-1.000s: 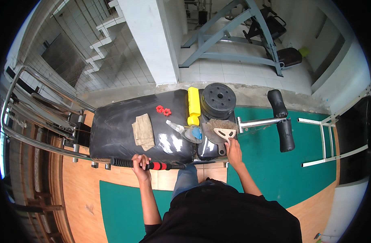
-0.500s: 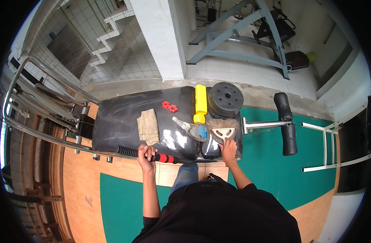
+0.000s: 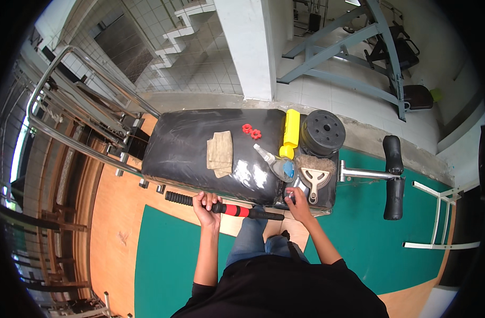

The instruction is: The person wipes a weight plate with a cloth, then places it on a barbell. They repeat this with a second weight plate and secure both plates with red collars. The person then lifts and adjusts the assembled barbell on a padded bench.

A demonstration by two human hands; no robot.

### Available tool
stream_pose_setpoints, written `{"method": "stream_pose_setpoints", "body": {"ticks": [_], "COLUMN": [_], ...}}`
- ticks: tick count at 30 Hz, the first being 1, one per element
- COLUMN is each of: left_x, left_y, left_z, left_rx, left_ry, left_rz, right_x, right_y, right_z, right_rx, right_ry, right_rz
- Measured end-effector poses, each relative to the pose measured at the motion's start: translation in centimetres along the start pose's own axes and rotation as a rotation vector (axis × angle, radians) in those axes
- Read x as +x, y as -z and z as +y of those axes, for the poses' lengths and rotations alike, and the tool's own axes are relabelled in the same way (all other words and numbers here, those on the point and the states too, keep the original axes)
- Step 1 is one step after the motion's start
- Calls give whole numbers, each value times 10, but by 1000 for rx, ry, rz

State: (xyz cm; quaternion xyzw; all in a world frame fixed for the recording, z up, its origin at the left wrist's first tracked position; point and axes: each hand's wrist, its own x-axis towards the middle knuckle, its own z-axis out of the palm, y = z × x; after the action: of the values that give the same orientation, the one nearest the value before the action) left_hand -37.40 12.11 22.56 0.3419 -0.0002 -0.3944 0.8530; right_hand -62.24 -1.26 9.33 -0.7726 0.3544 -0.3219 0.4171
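Left hand (image 3: 206, 208) and right hand (image 3: 298, 205) are apart; the left closes around a dumbbell bar (image 3: 235, 210), just left of its red-banded grip section, while the right has its fingers curled at the near edge of the small black pad (image 3: 327, 197), near the scraper-shaped brush (image 3: 314, 181), and whether those fingers pinch anything cannot be told. The bar is off the bench, in front of its near side and partly above the jeans (image 3: 251, 238), tilted so that its right end sits lower in view; both ends are black and ribbed.

It looks stiff and likely moderate in weight, enough to tip if held off-centre; the red-banded middle seems the best place to take hold, since the ribbed ends would probably feel rough.

On the black padded bench (image 3: 181, 138) lie a folded beige cloth (image 3: 219, 152) and two red star-shaped collars (image 3: 251, 131); a clear spray bottle (image 3: 284, 169) with blue in it lies near the brush; a yellow bottle (image 3: 291, 130) lies beside the round black weight plates (image 3: 322, 130).
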Motion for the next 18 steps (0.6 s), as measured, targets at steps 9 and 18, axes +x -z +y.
{"method": "stream_pose_setpoints", "body": {"ticks": [9, 18], "left_x": [3, 62], "left_y": [43, 118], "left_z": [21, 87], "left_rx": [109, 1118], "left_ry": [84, -184], "left_rz": [196, 151], "right_x": [-43, -9], "right_y": [-86, -167], "right_z": [-93, -132], "right_rx": [94, -32], "right_ry": [-187, -374], "right_rz": [-558, -445]}}
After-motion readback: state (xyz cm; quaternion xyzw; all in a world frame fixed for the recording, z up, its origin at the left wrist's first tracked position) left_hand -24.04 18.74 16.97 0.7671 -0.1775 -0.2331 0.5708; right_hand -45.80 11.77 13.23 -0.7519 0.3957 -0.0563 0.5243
